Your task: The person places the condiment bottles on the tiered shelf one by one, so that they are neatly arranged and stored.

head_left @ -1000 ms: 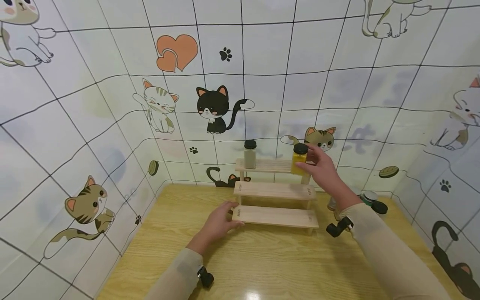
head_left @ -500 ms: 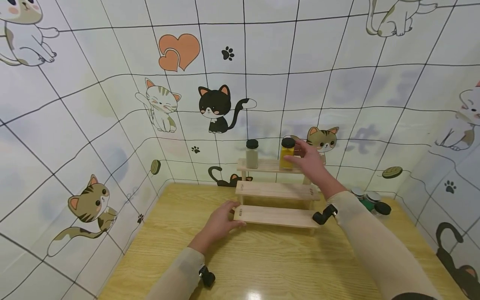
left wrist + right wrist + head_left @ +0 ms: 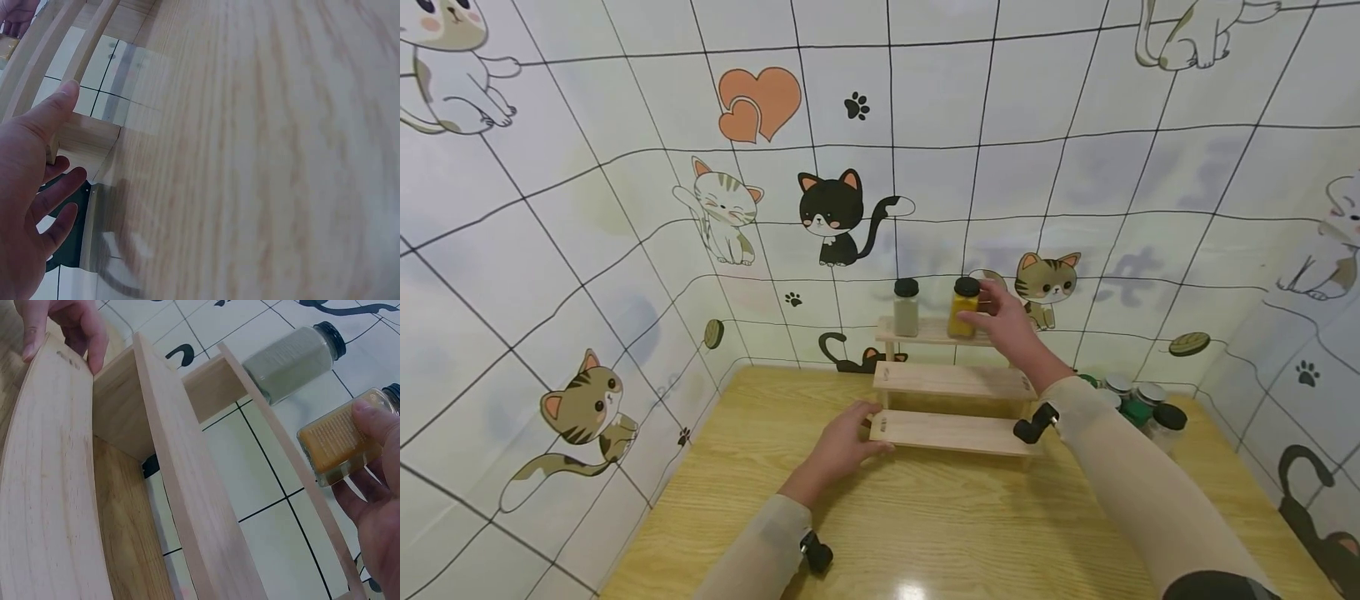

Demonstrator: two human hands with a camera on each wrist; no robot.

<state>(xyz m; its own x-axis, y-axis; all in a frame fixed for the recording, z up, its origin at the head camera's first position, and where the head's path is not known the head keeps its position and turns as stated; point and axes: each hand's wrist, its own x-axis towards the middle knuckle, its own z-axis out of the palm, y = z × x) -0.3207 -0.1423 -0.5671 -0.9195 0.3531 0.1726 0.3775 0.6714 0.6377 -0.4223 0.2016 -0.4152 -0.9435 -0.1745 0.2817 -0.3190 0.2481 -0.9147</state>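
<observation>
A three-step wooden rack (image 3: 955, 379) stands on the table against the wall. My right hand (image 3: 1009, 327) pinches a square glass spice jar (image 3: 961, 315) of yellow powder with a black lid, thumb on one side and fingers on the other. It is upright at the top step, right of a matching jar of pale grey-green powder (image 3: 906, 313), a gap between them. In the right wrist view, printed text shows on the yellow jar (image 3: 334, 442). My left hand (image 3: 841, 448) grips the bottom step's left end, thumb on top and fingers beneath in the left wrist view.
Several more jars (image 3: 1138, 404), some with silver or green lids and one with a black lid, cluster on the table at the back right, partly behind my right sleeve. Cat-patterned walls (image 3: 955, 192) enclose the wooden table (image 3: 925, 517) at the back and sides.
My right hand has carried the yellow jar leftward along the top step, closer to the pale jar. More of the back-right jars show now. The left hand keeps its hold on the rack.
</observation>
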